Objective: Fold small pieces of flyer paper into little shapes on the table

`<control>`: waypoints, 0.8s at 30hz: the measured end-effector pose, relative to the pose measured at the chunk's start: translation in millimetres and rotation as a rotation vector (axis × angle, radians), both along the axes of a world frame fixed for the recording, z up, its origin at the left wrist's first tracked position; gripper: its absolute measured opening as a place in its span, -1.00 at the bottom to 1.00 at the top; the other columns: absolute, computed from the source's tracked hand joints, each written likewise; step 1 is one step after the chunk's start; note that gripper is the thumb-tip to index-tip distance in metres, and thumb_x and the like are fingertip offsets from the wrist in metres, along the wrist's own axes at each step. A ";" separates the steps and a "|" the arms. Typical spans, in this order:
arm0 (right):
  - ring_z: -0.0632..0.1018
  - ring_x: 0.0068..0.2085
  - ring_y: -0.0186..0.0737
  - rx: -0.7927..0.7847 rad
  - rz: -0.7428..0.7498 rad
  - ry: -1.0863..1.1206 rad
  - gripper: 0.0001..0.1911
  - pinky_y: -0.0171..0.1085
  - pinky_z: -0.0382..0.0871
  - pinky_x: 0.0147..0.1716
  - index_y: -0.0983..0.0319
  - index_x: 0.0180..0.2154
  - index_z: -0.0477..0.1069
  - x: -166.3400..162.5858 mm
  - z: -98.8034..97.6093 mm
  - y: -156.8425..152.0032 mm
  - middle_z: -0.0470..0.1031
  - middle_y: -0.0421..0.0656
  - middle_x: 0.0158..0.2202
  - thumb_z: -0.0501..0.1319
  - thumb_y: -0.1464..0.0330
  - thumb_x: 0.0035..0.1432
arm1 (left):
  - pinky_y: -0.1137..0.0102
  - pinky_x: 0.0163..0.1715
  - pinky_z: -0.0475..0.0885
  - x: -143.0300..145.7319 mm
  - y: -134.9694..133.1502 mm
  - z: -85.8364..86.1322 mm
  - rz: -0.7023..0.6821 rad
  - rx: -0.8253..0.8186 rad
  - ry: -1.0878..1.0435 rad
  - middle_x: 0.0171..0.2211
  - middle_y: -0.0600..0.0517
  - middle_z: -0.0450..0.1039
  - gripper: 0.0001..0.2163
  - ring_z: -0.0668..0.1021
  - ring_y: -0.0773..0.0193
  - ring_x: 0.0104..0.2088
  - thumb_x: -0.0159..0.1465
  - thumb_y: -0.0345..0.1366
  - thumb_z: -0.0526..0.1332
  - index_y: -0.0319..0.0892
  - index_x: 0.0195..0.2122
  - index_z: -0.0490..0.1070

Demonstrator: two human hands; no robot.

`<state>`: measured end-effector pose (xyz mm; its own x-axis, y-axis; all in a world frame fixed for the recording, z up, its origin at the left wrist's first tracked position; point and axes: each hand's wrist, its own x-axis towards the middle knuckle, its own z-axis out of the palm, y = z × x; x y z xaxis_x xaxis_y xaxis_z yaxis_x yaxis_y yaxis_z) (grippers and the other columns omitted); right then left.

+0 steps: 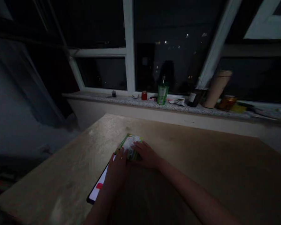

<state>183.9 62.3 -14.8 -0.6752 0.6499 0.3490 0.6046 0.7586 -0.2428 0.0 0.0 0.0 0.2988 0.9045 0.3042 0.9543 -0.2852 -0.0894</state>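
Note:
A flat green-and-white packet (128,142) with small print lies on the table, partly covered by both hands. My left hand (118,165) rests over its near left part, fingers stretched out flat. From the right, my right hand (147,154) lies across the packet's right side with its fingers extended and a little apart. Under and beside my left hand and forearm is a phone (98,185) with a lit white screen and a red patch on it. The dim light hides the packet's exact wording.
The wooden table (192,147) reaches toward a window wall. On the stone sill (135,100) stand a red jar (144,95), a green pump bottle (162,93), a dark bottle (194,97), a tall beige tumbler (217,90) and an amber jar (227,102). A curtain (35,90) hangs at left.

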 end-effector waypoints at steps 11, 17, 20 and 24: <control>0.20 0.24 -0.02 0.006 0.037 0.051 -0.37 -0.04 0.02 0.23 0.34 0.15 0.23 -6.7 -3.1 -2.2 0.19 0.08 0.22 0.17 0.10 0.16 | 0.07 0.12 0.18 -11.1 7.4 -12.4 -0.066 0.041 -0.028 0.13 -0.26 0.29 -0.62 0.34 -0.01 0.13 0.25 -0.40 0.13 -0.33 0.10 0.29; 0.25 0.22 -0.08 0.008 0.028 0.038 -0.56 -0.03 0.06 0.22 0.30 0.12 0.28 -7.1 3.8 -6.4 0.27 0.01 0.18 0.07 0.24 0.28 | 0.02 0.08 0.22 -11.1 7.0 -16.8 -0.094 0.084 -0.055 0.11 -0.23 0.33 -0.65 0.38 -0.01 0.11 0.29 -0.42 0.00 -0.30 0.08 0.32; 0.28 0.20 -0.13 0.028 0.023 0.021 -0.63 -0.08 0.12 0.20 0.28 0.10 0.31 -7.5 1.5 -5.1 0.33 -0.05 0.15 0.00 0.32 0.32 | -0.02 0.06 0.23 -11.2 8.7 -19.1 -0.093 0.117 -0.078 0.12 -0.24 0.31 -0.63 0.38 -0.04 0.11 0.29 -0.43 -0.02 -0.31 0.10 0.30; 0.35 0.16 -0.18 0.073 0.000 0.050 -0.64 -0.13 0.21 0.17 0.25 0.07 0.34 -4.8 -3.6 -4.0 0.40 -0.08 0.10 -0.04 0.33 0.34 | -0.01 0.05 0.24 -10.5 10.9 -17.7 -0.108 0.150 -0.108 0.12 -0.26 0.30 -0.61 0.38 -0.04 0.11 0.27 -0.44 -0.02 -0.32 0.11 0.28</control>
